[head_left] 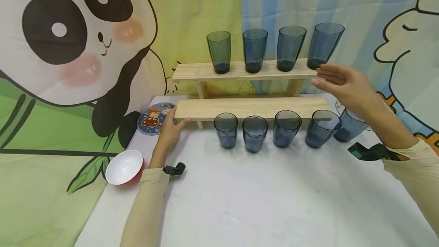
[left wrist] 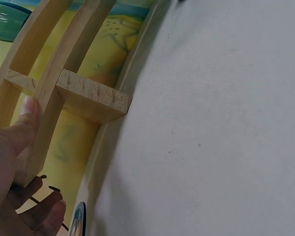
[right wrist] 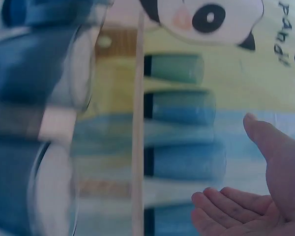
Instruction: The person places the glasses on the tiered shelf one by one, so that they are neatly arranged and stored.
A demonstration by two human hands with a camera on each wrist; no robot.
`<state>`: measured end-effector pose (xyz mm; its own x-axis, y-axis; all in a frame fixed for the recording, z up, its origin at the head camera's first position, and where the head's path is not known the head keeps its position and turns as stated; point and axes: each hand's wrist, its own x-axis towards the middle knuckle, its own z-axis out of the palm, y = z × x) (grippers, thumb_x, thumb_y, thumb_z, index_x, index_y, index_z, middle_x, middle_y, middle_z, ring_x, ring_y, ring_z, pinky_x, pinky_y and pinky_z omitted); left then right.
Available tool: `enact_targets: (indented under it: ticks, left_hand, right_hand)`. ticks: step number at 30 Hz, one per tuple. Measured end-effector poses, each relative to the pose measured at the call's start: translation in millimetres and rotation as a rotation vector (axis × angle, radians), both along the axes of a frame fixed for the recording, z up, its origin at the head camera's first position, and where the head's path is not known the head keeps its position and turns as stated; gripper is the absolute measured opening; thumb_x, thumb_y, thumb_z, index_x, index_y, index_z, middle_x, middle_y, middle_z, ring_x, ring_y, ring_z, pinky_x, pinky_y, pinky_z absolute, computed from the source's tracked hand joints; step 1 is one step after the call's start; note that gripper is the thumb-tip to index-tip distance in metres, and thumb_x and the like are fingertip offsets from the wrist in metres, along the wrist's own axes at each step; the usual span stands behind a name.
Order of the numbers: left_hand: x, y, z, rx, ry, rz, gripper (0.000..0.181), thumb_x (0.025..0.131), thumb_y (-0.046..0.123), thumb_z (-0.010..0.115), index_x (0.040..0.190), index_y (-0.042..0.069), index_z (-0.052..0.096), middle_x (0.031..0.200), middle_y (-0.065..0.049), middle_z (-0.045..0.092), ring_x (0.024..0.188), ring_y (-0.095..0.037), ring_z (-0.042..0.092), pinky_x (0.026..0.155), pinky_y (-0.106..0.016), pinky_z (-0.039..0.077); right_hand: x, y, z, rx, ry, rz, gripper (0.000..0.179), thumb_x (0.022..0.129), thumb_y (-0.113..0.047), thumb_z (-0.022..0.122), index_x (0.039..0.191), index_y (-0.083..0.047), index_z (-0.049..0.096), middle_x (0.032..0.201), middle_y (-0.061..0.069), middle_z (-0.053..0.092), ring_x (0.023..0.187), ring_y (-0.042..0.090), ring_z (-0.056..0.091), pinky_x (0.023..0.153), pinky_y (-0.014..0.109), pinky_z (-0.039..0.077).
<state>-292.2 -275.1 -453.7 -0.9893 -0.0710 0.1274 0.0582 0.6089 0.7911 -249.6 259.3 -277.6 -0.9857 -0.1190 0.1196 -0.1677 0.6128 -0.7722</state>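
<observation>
Glasses (head_left: 255, 50) up top: four stand upright, mouths up, in a spaced row on the upper board (head_left: 192, 72) of a wooden stand; the gaps seem meant to leave each one room for fingers.
Glasses below: five more stand on the white table (head_left: 240, 201), four of them in a row just before the lower board (head_left: 252, 106), the fifth (head_left: 350, 127) at the far right, partly behind the right forearm; that front row looks set within easy reach.
Left hand (head_left: 168, 129): its grip clasps the left end of the lower board, thumb on the wood and fingers bent round the end, probably to steady the stand.
Right hand (head_left: 346, 85): its grip is released, palm bare and thumb apart from the fingers, beside the foot of the rightmost upper glass; whether it touches that glass I cannot tell.
Board edges: the rightmost upper glass stands close to the right end, so a nudge there looks risky; bare wood remains left of the leftmost one.
Lower board: bare wood runs along its top, though the front glasses crowd its near edge.
Open room: table spreads from the front row toward the person; behind the upper row the printed curtain (head_left: 219, 3) limits backward movement.
Left side: a round mat (head_left: 151, 120) lies by the left hand, and a bowl (head_left: 124, 167) sits nearer the person, just beside the left forearm.
</observation>
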Motion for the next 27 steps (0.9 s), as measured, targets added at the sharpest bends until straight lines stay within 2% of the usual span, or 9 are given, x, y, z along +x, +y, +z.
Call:
enact_targets:
  ticks: [7,10,11,15,17,18,20,24,27]
  left_hand:
    - [1.3,-3.2,-0.1,-0.007,-0.007,0.0,0.093,0.1,0.046,0.071,0.168,0.005,0.022,0.171,-0.024,0.026,0.157,-0.044,0.028,0.129,-0.058,0.024]
    - [2.3,-3.6,0.6,0.002,-0.004,0.004,0.092,0.1,0.045,0.072,0.167,0.005,0.023,0.17,-0.024,0.027,0.157,-0.044,0.029,0.129,-0.057,0.024]
    - [1.9,-3.5,1.0,0.002,0.001,-0.001,0.092,0.1,0.044,0.072,0.167,0.004,0.023,0.17,-0.025,0.027,0.157,-0.045,0.029,0.129,-0.058,0.024]
    - [0.8,-2.3,1.9,-0.001,0.013,-0.015,0.092,0.1,0.043,0.072,0.167,0.003,0.023,0.169,-0.026,0.027,0.156,-0.046,0.029,0.129,-0.058,0.024]
    - [0.5,-2.0,1.8,-0.003,0.014,-0.016,0.092,0.101,0.043,0.072,0.167,0.002,0.023,0.169,-0.027,0.028,0.156,-0.046,0.03,0.129,-0.058,0.025]
    - [0.8,-1.9,1.5,-0.001,0.011,-0.012,0.092,0.1,0.042,0.072,0.167,0.002,0.023,0.169,-0.026,0.028,0.156,-0.045,0.03,0.129,-0.057,0.025]
    - [0.6,-2.0,0.8,-0.005,0.008,-0.009,0.092,0.101,0.042,0.072,0.167,0.002,0.023,0.169,-0.027,0.028,0.156,-0.045,0.03,0.129,-0.056,0.025]
    - [0.1,-1.7,0.8,-0.011,0.001,-0.006,0.091,0.101,0.041,0.072,0.167,0.004,0.022,0.169,-0.026,0.028,0.156,-0.045,0.03,0.129,-0.056,0.026]
    - [0.2,-1.0,2.0,-0.008,-0.004,-0.007,0.09,0.101,0.041,0.072,0.167,0.005,0.023,0.169,-0.025,0.029,0.156,-0.044,0.031,0.129,-0.056,0.026]
  right_hand:
    - [14.5,68.7,-39.8,0.166,0.032,-0.215,0.093,0.104,-0.055,0.061,0.168,-0.004,0.019,0.168,0.032,0.027,0.151,0.059,0.026,0.118,0.076,0.027]
    - [18.1,93.0,-62.9,0.167,0.017,-0.226,0.095,0.104,-0.053,0.061,0.168,0.0,0.014,0.168,0.035,0.021,0.152,0.061,0.02,0.118,0.078,0.022]
    - [18.3,100.8,-74.1,0.17,0.01,-0.25,0.095,0.104,-0.053,0.061,0.168,-0.002,0.014,0.17,0.032,0.021,0.155,0.057,0.02,0.122,0.073,0.022]
    - [22.9,120.1,-105.5,0.109,-0.004,-0.223,0.096,0.105,-0.045,0.064,0.169,-0.003,0.006,0.172,0.031,0.014,0.158,0.054,0.011,0.125,0.07,0.015]
    - [24.6,122.4,-116.4,0.099,-0.02,-0.206,0.098,0.104,-0.042,0.066,0.169,-0.003,0.005,0.171,0.033,0.015,0.158,0.054,0.012,0.125,0.069,0.014]
    - [26.1,121.8,-119.0,0.078,-0.021,-0.171,0.099,0.104,-0.039,0.068,0.168,-0.001,0.003,0.17,0.036,0.015,0.156,0.058,0.012,0.129,0.063,0.014]
    - [26.4,120.9,-129.0,0.07,-0.026,-0.166,0.099,0.103,-0.038,0.071,0.169,-0.001,0.006,0.168,0.036,0.022,0.156,0.056,0.017,0.133,0.035,0.017]
    - [27.4,122.0,-150.5,-0.021,-0.019,-0.192,0.092,0.102,-0.036,0.072,0.17,-0.008,0.015,0.167,0.025,0.03,0.162,0.039,0.017,0.114,-0.001,0.02]
    - [29.3,123.8,-162.6,-0.035,-0.033,-0.207,0.083,0.103,-0.037,0.071,0.167,-0.01,0.026,0.16,0.014,0.04,0.161,0.035,0.023,0.112,0.003,0.031]
